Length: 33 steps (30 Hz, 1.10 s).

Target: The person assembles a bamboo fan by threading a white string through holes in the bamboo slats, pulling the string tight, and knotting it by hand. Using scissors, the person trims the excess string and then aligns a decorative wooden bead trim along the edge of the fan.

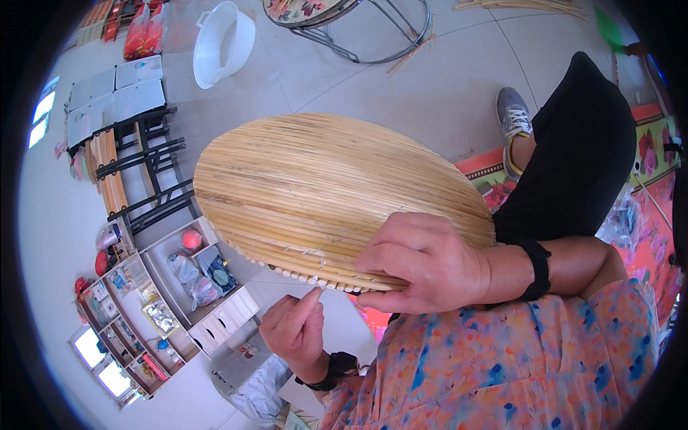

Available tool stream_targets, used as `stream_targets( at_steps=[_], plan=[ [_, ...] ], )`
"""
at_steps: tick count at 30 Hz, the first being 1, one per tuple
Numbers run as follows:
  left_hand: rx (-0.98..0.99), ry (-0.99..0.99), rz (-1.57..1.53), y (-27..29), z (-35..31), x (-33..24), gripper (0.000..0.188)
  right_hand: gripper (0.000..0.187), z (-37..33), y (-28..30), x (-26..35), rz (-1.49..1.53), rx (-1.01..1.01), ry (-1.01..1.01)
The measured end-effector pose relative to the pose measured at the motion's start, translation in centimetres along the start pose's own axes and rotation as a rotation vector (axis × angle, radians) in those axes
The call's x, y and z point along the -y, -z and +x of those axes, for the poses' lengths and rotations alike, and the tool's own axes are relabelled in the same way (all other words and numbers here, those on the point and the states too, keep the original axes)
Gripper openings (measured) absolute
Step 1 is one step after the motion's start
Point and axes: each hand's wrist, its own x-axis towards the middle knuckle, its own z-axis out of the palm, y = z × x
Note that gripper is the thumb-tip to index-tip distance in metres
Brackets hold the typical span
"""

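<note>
A round mat of pale straw-coloured stalks [315, 186], laid side by side and stitched with thread, is tilted in front of me. My right hand [430, 261] grips its near edge, thumb below and curled fingers on top. Cut stalk ends show as pale dots along the near left rim. Close to that rim is my left hand [294, 330], closed with its index finger pointing up at the stalk ends. Something small and pale shows at that fingertip, too small to make out. Both wrists wear dark bands.
A round stool [315, 11] with metal legs and a white tub [224, 44] stand on the tiled floor beyond the mat. At left are a shelf unit [143, 315] and black metal frames [147, 161]. My black-trousered leg [584, 150] is on the right, by a floral red cloth [648, 215].
</note>
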Motion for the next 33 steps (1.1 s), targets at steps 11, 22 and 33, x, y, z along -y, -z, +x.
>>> stream_targets(
  at_steps=[11, 22, 33],
  plan=[
    [0.051, 0.051, 0.039, 0.7, 0.3, -1.3, 0.027, 0.035, 0.0, -0.4, -0.1, 0.014, 0.089, 0.044],
    [0.029, 0.166, 0.055, 0.4, 0.1, -2.6, 0.028, 0.036, 0.3, -0.3, -0.1, 0.081, 0.109, 0.084],
    [0.049, 0.150, 0.016, 0.5, 0.6, -2.6, 0.030, 0.034, 0.7, 0.1, 0.3, 0.057, 0.144, 0.069]
  ],
)
